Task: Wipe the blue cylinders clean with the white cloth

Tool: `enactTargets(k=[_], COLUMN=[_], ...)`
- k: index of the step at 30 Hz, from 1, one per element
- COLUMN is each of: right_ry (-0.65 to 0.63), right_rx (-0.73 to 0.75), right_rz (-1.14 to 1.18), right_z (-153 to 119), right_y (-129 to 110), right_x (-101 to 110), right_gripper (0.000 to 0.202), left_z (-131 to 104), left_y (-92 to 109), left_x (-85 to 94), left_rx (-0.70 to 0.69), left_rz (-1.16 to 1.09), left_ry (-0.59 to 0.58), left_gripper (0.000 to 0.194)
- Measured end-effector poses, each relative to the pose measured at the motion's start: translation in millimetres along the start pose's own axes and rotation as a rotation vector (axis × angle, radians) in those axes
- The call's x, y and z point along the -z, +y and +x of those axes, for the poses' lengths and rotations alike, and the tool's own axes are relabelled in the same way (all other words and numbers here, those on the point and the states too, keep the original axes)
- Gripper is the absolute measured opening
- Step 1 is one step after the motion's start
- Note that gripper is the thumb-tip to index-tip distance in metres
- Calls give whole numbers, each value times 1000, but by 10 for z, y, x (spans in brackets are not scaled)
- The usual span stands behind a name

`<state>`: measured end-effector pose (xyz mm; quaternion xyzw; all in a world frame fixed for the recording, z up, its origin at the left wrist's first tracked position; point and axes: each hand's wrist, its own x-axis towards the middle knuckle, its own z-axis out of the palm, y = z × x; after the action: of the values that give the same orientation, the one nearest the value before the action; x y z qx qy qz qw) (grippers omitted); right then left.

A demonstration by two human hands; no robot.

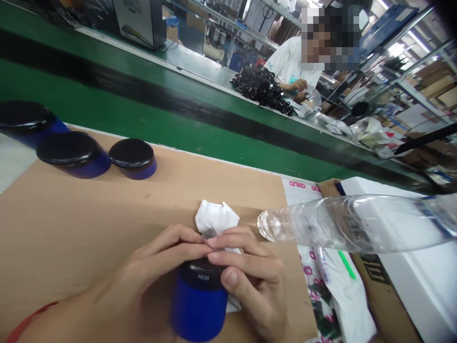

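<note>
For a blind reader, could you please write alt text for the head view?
Both hands, left hand and right hand, grip a blue cylinder with white cloth on a cardboard sheet. Three similar cylinders stand behind.

A single head-worn view looks forward and steeply down from just above the brown cardboard-covered table point(71, 228), close to the two hands at the bottom edge. The frame tilts, so the green conveyor belt point(150, 119) runs slantwise across the upper half. Beyond it, farther off, sits a person in a white shirt point(291, 62).
</note>
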<state>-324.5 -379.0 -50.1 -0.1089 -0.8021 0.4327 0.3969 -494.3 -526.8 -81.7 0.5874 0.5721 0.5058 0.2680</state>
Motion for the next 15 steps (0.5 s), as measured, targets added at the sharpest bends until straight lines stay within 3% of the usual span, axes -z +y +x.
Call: enactTargets(k=[4,9,13,15], right_ry=[22,194,311,328], right_rx=[19,244,140,62], right_rz=[-36,-489,-357,-280], right_z=[-83,-226,-203,-181], right_y=[7,10,57,83], right_x=[-45,-81,-12,5], right_gripper=[23,22,25,39], left_z=[-48,-39,-24,-20], left_y=[-70,-41,46,73], left_x=[26,-14,-46,-45], left_rx=[-11,17,60,51], left_rz=[-37,-101,-135,-80], left_ry=[-6,-35,-29,-8], left_gripper=[74,72,67,64])
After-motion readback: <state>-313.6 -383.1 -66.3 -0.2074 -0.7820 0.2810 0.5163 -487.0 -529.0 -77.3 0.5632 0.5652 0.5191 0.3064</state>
